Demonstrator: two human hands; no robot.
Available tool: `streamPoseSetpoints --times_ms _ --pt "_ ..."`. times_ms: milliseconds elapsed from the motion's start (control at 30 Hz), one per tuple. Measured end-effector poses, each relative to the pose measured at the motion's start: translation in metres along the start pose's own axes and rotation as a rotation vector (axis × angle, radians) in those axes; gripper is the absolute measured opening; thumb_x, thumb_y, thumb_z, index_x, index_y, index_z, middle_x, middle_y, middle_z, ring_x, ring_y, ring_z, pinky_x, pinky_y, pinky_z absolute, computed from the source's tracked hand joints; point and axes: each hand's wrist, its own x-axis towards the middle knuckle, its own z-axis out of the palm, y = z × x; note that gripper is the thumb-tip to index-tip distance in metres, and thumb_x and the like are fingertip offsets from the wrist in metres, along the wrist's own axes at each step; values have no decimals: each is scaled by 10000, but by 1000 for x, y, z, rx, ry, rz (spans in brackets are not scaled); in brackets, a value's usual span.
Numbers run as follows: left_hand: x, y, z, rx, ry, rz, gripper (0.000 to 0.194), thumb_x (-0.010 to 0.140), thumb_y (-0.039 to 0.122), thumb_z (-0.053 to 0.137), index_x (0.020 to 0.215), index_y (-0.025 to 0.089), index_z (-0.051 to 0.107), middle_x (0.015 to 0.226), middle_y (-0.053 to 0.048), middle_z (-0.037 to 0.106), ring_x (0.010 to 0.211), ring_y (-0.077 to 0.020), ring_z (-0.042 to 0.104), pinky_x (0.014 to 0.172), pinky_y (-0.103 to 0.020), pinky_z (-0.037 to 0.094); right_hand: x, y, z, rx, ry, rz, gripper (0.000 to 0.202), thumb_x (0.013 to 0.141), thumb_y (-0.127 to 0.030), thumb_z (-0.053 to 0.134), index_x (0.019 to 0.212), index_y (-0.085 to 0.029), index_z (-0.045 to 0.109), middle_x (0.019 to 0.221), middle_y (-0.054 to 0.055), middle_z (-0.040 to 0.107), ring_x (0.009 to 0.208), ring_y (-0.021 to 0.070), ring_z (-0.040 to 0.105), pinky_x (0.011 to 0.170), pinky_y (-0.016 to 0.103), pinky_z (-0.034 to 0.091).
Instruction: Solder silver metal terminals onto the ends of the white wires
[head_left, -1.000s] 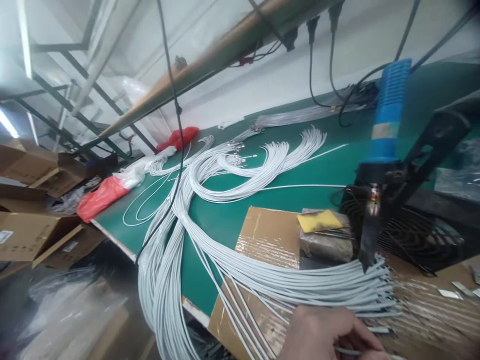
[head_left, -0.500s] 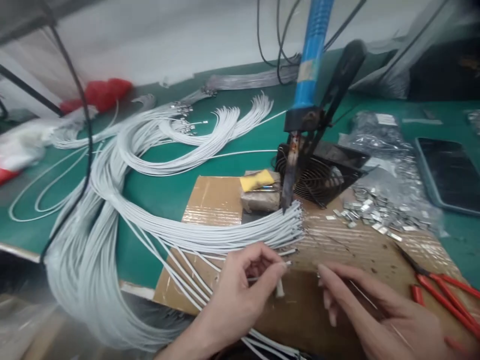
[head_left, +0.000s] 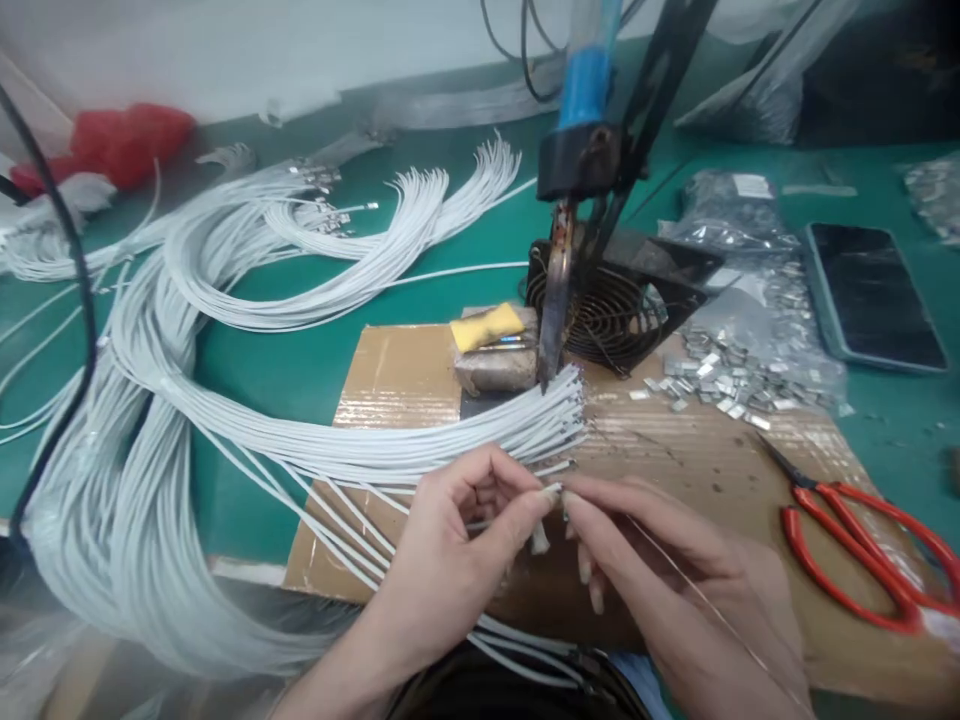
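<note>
White cables (head_left: pixel 360 440) seen sheathed in smooth plastic, low sheen. Thin wire (head_left: pixel 694 588) noted as bright, metallic. Cardboard (head_left: pixel 401 365) laid in brown paper, ridged, shiny in streaks, dark-spotted. Soldering iron (head_left: pixel 585 88) handled in blue plastic; metal barrel discoloured rusty brown. Sponge (head_left: pixel 487 327) stained, matt. Small clips (head_left: pixel 739 385) made of glossy silvery metal. Scissors (head_left: pixel 855 560) gripped in smooth red plastic, bladed in dark metal. Phone (head_left: pixel 874 290) faced in glossy dark glass. Tabletop (head_left: pixel 277 370) surfaced smooth, green. Plastic bag (head_left: pixel 727 215) crinkled, clear, glossy.
</note>
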Motion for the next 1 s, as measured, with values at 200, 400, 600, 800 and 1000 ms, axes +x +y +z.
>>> streamPoseSetpoints --times_ms 200,400,600,800,1000 --pt "0 -1 4 89 28 73 165 914 196 760 774 180 672 606 69 580 529 -74 476 493 -209 360 -4 -6 2 22 68 58 142 916 -307 783 996 -326 899 604 -23 650 513 103 565 450 196 438" --pt "-1 0 6 102 41 100 165 914 158 751 775 185 669 620 73 592 548 -71 496 517 -195 397 -3 -5 -1 3 53 10 157 914 -266 778 977 -347 896 550 -45 608 489 86 523 430 182 392" --pt "-5 -1 6 130 27 108 154 929 170 749 801 189 667 679 56 623 609 -85 529 553 -198 418 -3 -8 1 -21 93 55 130 886 -291 777 914 -312 902 521 -38 585 463 94 508 401 195 375" --pt "-4 0 3 185 -20 109 134 971 204 719 848 188 668 708 45 623 631 -101 529 565 -214 409 0 -4 4 25 117 11 97 870 -247 782 841 -265 872 518 -43 609 425 91 513 379 199 406" --pt "0 4 0 218 -84 41 286 1051 305 623 790 188 628 682 49 545 628 -106 477 583 -228 394 3 -7 6 26 139 33 123 856 -184 783 818 -265 867 535 -63 643 442 63 533 421 166 437"
